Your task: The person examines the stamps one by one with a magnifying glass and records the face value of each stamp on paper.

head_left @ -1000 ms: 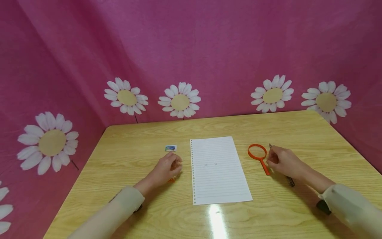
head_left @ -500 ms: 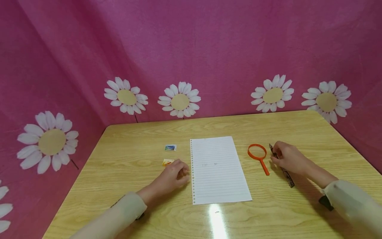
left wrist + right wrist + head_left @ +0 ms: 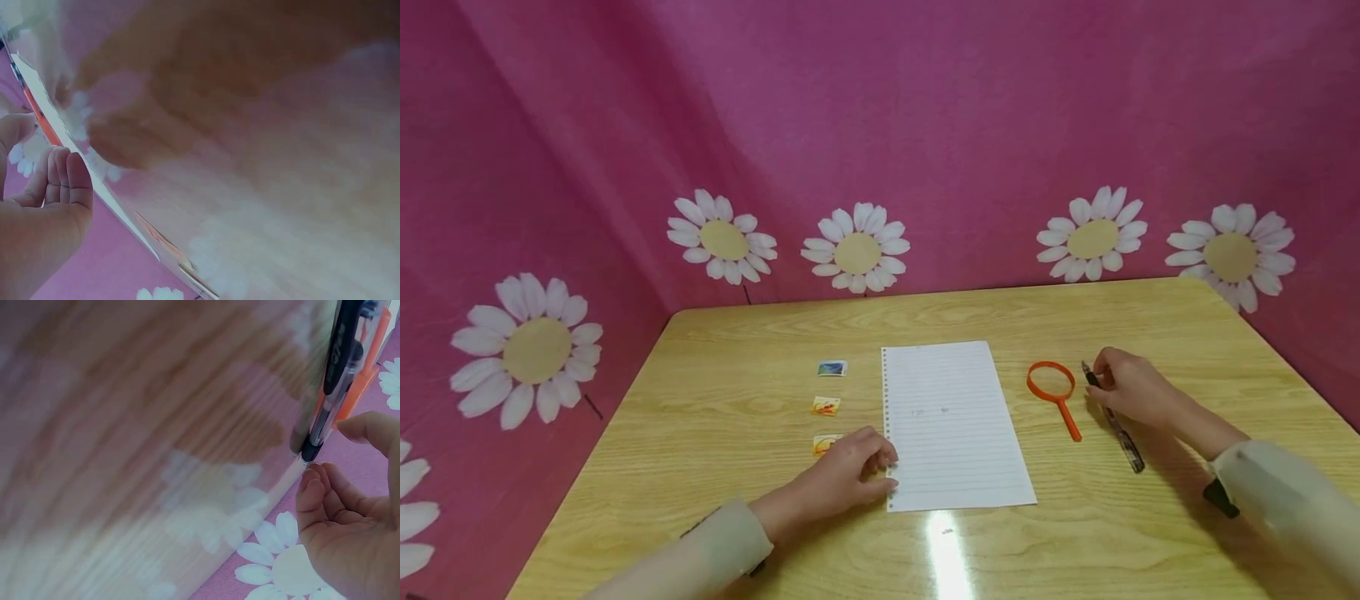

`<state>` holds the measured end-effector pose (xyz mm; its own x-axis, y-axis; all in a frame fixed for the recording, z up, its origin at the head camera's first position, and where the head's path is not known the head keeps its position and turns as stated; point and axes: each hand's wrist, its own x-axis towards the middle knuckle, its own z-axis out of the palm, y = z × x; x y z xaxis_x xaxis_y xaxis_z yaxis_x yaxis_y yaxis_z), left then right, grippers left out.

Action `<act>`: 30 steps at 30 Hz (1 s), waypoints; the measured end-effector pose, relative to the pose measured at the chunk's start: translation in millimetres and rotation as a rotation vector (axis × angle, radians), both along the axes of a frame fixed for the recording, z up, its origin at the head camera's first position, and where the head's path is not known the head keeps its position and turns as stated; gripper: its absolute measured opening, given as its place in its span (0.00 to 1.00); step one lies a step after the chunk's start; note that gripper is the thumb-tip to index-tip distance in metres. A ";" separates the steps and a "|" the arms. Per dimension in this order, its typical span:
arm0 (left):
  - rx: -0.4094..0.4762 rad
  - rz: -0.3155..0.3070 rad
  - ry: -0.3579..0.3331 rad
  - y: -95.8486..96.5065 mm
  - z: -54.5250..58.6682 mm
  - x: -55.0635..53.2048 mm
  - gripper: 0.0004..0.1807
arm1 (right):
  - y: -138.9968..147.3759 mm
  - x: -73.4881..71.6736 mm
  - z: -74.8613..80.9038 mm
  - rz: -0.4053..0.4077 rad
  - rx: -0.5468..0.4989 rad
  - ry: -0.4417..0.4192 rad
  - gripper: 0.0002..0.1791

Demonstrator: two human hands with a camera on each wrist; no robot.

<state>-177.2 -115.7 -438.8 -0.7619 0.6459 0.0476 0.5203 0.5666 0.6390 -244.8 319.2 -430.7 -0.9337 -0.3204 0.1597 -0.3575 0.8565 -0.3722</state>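
My left hand (image 3: 850, 471) hovers with loosely curled fingers at the lower left edge of a lined, punched sheet of paper (image 3: 958, 450). Beside it lies a yellow stamp (image 3: 823, 445), partly hidden by the hand. Farther back are another yellow stamp (image 3: 826, 406) and a blue one (image 3: 832, 368). My right hand (image 3: 1135, 387) is over the front part of a pen (image 3: 1123, 437) that lies slanted on the table. In the right wrist view, its thumb and fingertips are apart on either side of the pen's dark end (image 3: 310, 450).
An orange-red magnifying glass (image 3: 1063, 412) lies between the paper and the pen. Faint handwritten numbers stand on the sheet. The wooden table (image 3: 737, 358) backs onto a pink curtain (image 3: 962, 125) with printed daisies.
My left hand has drawn back toward me and to the right, uncovering the two yellow stamps. My right hand has shifted slightly right and away, showing more of the pen, which stays on the table.
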 end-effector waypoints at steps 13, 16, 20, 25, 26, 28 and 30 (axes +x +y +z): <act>-0.123 -0.057 0.029 3.9 0.7 12.1 0.11 | -0.9 -8.2 -0.5 -0.028 0.033 -0.059 0.16; -0.144 -0.068 0.052 3.8 0.7 12.9 0.11 | -1.3 -9.7 -1.5 -0.034 0.036 -0.070 0.15; -0.159 -0.071 0.063 4.0 1.1 12.8 0.11 | -1.8 -11.1 -1.2 -0.051 0.043 -0.086 0.14; -0.173 -0.072 0.068 4.1 1.1 12.2 0.11 | -2.8 -10.7 -1.4 -0.074 0.053 -0.090 0.14; -0.173 -0.073 0.068 4.1 1.1 12.2 0.11 | -3.1 -10.1 -1.4 -0.078 0.054 -0.088 0.14; -0.176 -0.071 0.061 4.3 1.2 12.3 0.11 | -3.8 -9.2 -1.7 -0.087 0.051 -0.084 0.13; -0.179 -0.068 0.053 4.4 1.1 12.5 0.11 | -4.3 -8.3 -2.3 -0.096 0.040 -0.083 0.13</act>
<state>-164.7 -111.3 -437.7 -0.7159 0.6974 -0.0337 0.5914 0.6314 0.5016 -253.1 314.9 -432.9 -0.9700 -0.2331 0.0691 -0.2422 0.9000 -0.3624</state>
